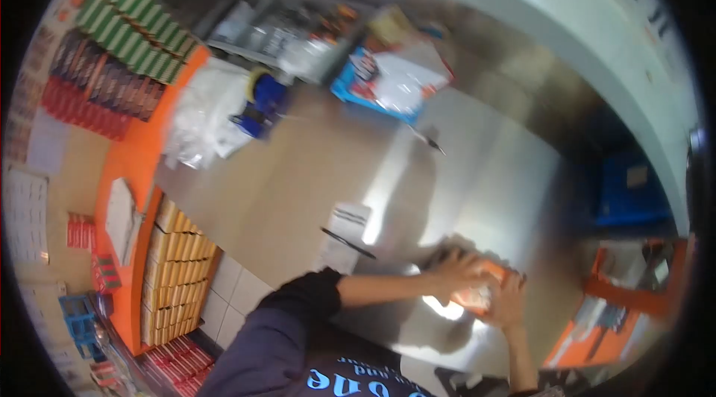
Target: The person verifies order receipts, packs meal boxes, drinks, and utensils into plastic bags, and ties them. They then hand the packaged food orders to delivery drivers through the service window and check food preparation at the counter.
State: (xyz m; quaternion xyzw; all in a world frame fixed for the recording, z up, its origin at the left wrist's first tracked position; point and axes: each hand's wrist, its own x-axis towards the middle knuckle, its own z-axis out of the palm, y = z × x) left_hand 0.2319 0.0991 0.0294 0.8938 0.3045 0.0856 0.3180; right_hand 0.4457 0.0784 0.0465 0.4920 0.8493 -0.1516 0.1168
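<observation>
Both of my hands are on a small orange-and-white packet [477, 297] above the metal counter [298, 166]. Blur hides its exact kind. My left hand [456, 276] reaches in from the left with bent fingers over its upper left side. Along its right edge, my right hand [509, 300] grips it with the fingers pointing up. A dark pen [348, 243] lies across a white paper slip [350, 219] to the left of my hands. Farther up the counter is another thin pen-like item [429, 142].
A blue tray [373, 103] holds packets and papers. Clear plastic bags [209, 110] and a blue-and-yellow object [262, 102] sit at the upper left. Stacked cartons [175, 270] fill the orange shelf. An orange box [634, 274] stands at right; a white curved edge [567, 32] arches above.
</observation>
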